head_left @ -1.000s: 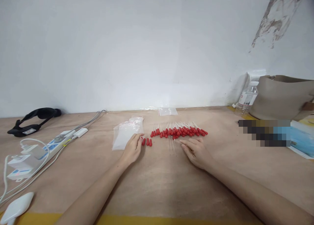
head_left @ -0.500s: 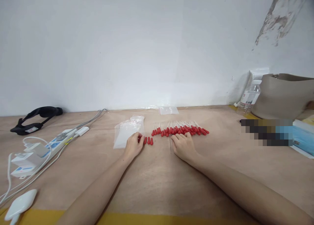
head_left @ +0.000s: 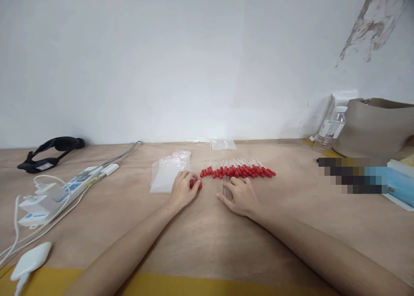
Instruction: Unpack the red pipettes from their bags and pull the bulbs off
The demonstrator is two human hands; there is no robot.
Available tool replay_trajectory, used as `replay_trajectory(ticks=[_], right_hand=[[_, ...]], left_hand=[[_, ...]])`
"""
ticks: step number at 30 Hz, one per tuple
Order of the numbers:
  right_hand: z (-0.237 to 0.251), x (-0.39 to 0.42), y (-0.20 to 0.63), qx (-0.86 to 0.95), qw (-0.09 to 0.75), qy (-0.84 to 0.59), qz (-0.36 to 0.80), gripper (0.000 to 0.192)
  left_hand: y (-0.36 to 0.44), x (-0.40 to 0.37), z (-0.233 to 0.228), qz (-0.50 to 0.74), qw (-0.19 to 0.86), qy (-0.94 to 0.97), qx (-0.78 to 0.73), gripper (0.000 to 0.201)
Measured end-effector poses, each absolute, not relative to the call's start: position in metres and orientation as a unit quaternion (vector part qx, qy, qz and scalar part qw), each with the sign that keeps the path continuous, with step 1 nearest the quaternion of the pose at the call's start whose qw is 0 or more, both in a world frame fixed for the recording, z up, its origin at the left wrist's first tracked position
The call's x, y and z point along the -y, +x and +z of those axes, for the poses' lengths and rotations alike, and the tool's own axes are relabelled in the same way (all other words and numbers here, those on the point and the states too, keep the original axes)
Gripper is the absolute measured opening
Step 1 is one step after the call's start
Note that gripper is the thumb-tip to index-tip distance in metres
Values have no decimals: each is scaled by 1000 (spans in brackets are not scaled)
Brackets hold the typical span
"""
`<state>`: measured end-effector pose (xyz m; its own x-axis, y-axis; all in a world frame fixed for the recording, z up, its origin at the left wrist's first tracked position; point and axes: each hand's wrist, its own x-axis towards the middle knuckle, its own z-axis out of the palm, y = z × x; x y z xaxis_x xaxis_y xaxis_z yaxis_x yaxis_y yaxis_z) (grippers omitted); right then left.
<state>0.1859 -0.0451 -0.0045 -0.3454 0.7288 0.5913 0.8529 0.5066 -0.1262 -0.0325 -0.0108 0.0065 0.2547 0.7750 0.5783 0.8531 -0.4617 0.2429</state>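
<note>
My left hand [head_left: 184, 189] is closed round a few red rubber bulbs [head_left: 199, 185] on the table, partly hidden by its fingers. A little to the right, my right hand [head_left: 241, 194] has its thumb and fingers around several clear thin glass tubes [head_left: 225, 185] lying side by side. Just beyond the hands lies a row of droppers [head_left: 239, 171], their red bulbs towards me and their clear stems pointing at the wall. Clear zip bags [head_left: 164, 175] lie beside my left hand.
Another clear bag [head_left: 224, 144] lies by the wall. On the left are a white power strip [head_left: 74, 187] with cables, a black strap-like object [head_left: 40, 165] and a white charger [head_left: 32, 259]. A plastic bottle [head_left: 333, 128], a grey-brown bag [head_left: 368, 130] and a blue packet [head_left: 401, 184] stand right.
My left hand has slid right over the row of loose red bulbs, gathering them. My right thumb has moved out to the left, and more glass tubes show beneath that hand.
</note>
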Motion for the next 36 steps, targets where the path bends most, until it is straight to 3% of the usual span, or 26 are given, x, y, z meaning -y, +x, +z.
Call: replay_trajectory(ticks=[8,18,22,26,30,36], right_hand=[[-12,51,226,801,370,-454,-125,22],[-18,50,234,779,422,-457,-81,15],[-15,51,234,768,445,-451,-91,33],[-10,55,229,814,398,-411,-99,50],[-8,60,220,858,337,-383,-59,37],[-13,61,208,862,333,-382,-28,20]], left_hand=[[12,-20,16,-271,74,-769,575,24],[17,-28,16,-330,32,-715,615,20],[-1,12,18,-351,-17,-781,517,18],[-15,43,9,-330,-41,-857,394,14],[-16,50,0,-327,-36,-871,364,14],[-11,51,1,-327,-7,-877,353,15]])
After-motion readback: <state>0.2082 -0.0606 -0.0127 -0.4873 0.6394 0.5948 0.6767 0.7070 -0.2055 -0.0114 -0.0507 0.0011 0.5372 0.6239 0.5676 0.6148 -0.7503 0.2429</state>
